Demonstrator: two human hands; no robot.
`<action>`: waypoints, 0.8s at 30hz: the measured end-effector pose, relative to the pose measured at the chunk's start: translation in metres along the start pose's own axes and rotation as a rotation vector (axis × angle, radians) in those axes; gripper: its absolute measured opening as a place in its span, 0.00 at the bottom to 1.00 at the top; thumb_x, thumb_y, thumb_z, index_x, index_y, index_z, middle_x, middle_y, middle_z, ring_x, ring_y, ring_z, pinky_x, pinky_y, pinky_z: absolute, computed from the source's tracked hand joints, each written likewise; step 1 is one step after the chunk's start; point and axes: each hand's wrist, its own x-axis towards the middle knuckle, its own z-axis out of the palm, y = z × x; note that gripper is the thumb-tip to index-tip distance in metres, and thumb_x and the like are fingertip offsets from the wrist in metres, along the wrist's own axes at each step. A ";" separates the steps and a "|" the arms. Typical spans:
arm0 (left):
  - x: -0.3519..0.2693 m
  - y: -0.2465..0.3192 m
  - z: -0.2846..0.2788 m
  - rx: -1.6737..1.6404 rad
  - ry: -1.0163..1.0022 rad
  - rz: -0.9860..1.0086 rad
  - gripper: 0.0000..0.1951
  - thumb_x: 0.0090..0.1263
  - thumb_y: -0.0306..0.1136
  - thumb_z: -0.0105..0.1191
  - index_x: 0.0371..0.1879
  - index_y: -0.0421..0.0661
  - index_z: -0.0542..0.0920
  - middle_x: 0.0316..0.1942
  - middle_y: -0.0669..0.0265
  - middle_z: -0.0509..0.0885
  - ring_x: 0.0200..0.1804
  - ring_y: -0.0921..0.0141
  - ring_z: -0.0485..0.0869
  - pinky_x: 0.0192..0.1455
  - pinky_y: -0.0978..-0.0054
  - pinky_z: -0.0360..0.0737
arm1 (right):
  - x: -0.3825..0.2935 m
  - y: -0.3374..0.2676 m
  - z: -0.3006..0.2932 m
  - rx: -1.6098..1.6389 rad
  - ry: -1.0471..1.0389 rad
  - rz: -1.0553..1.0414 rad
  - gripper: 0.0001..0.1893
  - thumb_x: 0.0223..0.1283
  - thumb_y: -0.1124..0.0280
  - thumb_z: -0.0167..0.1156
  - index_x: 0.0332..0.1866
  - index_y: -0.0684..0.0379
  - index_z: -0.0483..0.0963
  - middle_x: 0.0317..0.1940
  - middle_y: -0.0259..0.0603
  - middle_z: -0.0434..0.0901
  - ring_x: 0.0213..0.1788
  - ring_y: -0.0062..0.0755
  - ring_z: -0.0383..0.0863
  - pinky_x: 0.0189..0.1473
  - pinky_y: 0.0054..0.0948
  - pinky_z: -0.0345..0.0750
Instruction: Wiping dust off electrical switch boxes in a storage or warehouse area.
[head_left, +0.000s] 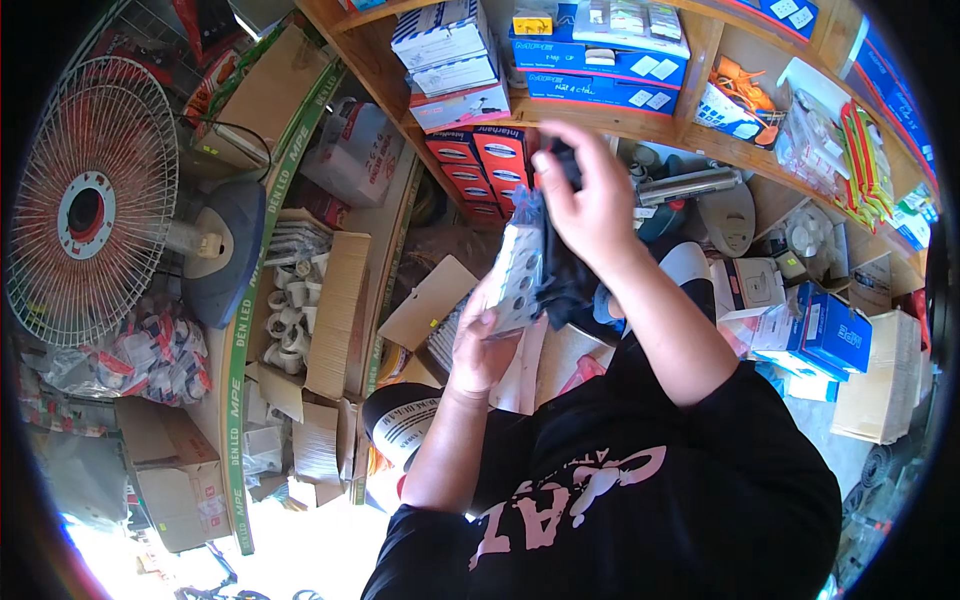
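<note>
In the middle of the head view, my left hand holds the lower end of a white item with a row of round holes, wrapped in clear plastic and tilted upward. It looks like a power strip. Against its right side hangs a bunched black cloth or bag. My right hand is raised above and to the right, its fingers curled at the top of the black material. The palm side and the fingertips' exact contact are partly hidden.
Wooden shelves with blue boxes and red boxes stand ahead. Left are a standing fan, a green-edged shelf and an open carton of white fittings. Cartons stand at right.
</note>
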 end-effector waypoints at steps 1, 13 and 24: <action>0.001 0.000 0.000 -0.097 -0.012 0.009 0.41 0.70 0.52 0.55 0.79 0.45 0.60 0.75 0.56 0.69 0.73 0.55 0.72 0.69 0.54 0.74 | 0.007 0.000 -0.009 0.023 0.050 0.059 0.13 0.70 0.70 0.64 0.56 0.60 0.77 0.38 0.42 0.83 0.40 0.36 0.87 0.41 0.34 0.80; -0.003 -0.031 -0.034 -0.427 -0.081 0.068 0.31 0.81 0.56 0.39 0.71 0.44 0.70 0.69 0.58 0.74 0.73 0.62 0.72 0.77 0.60 0.67 | -0.087 -0.033 0.006 0.429 -0.706 -0.093 0.15 0.61 0.72 0.68 0.53 0.59 0.81 0.46 0.42 0.83 0.47 0.44 0.84 0.50 0.38 0.81; -0.002 -0.017 -0.011 -0.231 0.205 -0.073 0.29 0.80 0.51 0.41 0.77 0.54 0.65 0.74 0.66 0.71 0.76 0.64 0.69 0.79 0.53 0.61 | -0.060 0.006 0.000 -0.046 -0.647 -0.335 0.29 0.65 0.60 0.66 0.72 0.44 0.74 0.66 0.35 0.78 0.69 0.34 0.77 0.81 0.51 0.54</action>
